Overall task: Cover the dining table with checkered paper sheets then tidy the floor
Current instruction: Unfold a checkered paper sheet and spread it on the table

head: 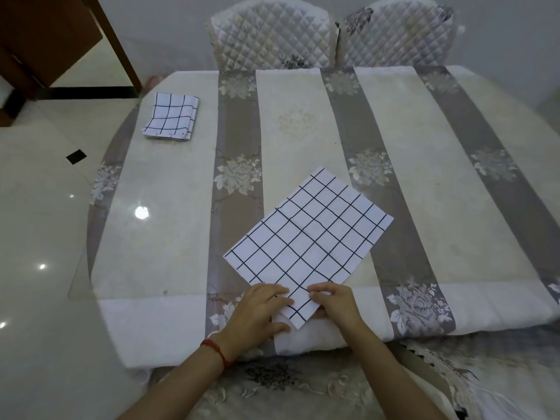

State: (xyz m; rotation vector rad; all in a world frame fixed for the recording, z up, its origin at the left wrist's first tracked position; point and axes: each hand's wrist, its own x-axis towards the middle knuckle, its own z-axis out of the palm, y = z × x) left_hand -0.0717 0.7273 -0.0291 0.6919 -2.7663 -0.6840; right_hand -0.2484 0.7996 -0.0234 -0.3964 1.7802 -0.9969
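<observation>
White paper sheet point(309, 237) with a black grid; a folded stack point(171, 116) in the same check. Cream tablecloth point(169, 213) with grey floral stripes. Silvery quilted chair covers point(269, 34). Red wrist cord point(215, 350). Glossy white floor point(39, 213).

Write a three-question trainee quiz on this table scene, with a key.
1. True or false: both hands touch the near corner of the checkered sheet.
2. Where is the folded stack? A) far left of the table B) on a chair C) on the floor
3. Fill in: the sheet lies ____ to the table edges.

Key:
1. True: left hand and right hand pinch that corner.
2. A
3. Diagonal
</observation>
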